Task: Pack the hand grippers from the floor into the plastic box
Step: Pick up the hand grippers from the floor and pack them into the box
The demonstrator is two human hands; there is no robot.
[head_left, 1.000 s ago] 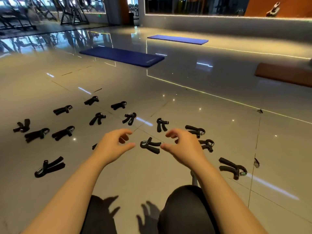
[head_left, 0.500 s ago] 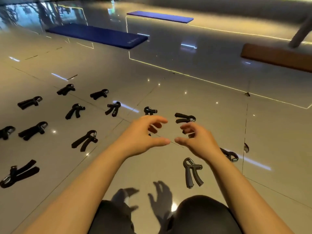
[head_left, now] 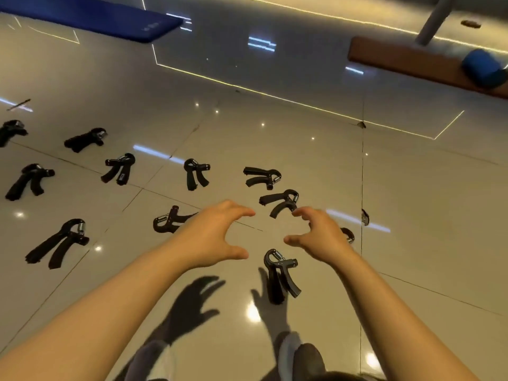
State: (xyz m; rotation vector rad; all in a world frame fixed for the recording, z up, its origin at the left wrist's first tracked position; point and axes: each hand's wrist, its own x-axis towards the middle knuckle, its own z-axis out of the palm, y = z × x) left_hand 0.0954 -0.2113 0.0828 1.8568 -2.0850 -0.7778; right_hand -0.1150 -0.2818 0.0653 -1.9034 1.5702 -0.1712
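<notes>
Several black hand grippers lie scattered on the glossy tiled floor. My left hand (head_left: 211, 235) hovers above the floor with fingers spread and curved, holding nothing; a hand gripper (head_left: 169, 220) lies partly hidden behind it. My right hand (head_left: 320, 237) is beside it, also spread and empty. A hand gripper (head_left: 280, 272) lies just below and between my hands, another (head_left: 280, 200) just beyond my right fingertips. One more (head_left: 347, 234) peeks out behind my right hand. No plastic box is in view.
More hand grippers lie to the left (head_left: 59, 243) (head_left: 119, 169) (head_left: 196, 173) (head_left: 262, 176). A blue mat (head_left: 110, 17) lies at the far left, a brown mat (head_left: 412, 61) with a blue roll (head_left: 483, 68) at the far right. My knees show at the bottom edge.
The view has tilted down and moved nearer the floor. Both hands have spread wider apart and stayed empty; the hand grippers look larger and closer.
</notes>
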